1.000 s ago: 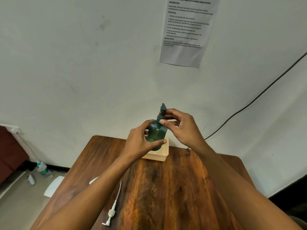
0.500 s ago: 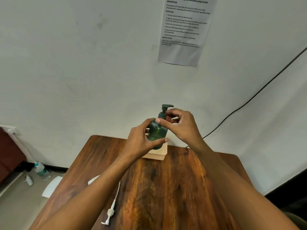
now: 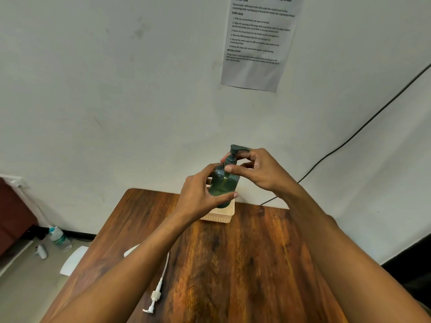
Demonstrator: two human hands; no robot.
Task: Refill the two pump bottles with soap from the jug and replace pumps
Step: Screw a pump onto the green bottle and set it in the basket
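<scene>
A dark green pump bottle [image 3: 224,183] is held up above the far end of the wooden table [image 3: 245,264]. My left hand [image 3: 200,197] grips its body from the left. My right hand [image 3: 256,170] pinches the collar of the green pump head [image 3: 235,151] at the bottle's neck; the spout points right. A loose white pump with its long tube [image 3: 157,290] lies on the table near my left forearm. A white object [image 3: 131,250] shows partly behind that forearm; I cannot tell what it is. The jug is not visible.
A small cream slotted basket [image 3: 221,216] stands at the table's far edge, below the bottle. An instruction sheet [image 3: 258,43] hangs on the wall and a black cable [image 3: 349,138] runs down it. On the floor at left are a water bottle [image 3: 58,238] and white paper [image 3: 73,259].
The pump head has turned: its spout faced away a second ago and now points right. My right hand's fingers have shifted round the collar. The bottle stays in my left hand.
</scene>
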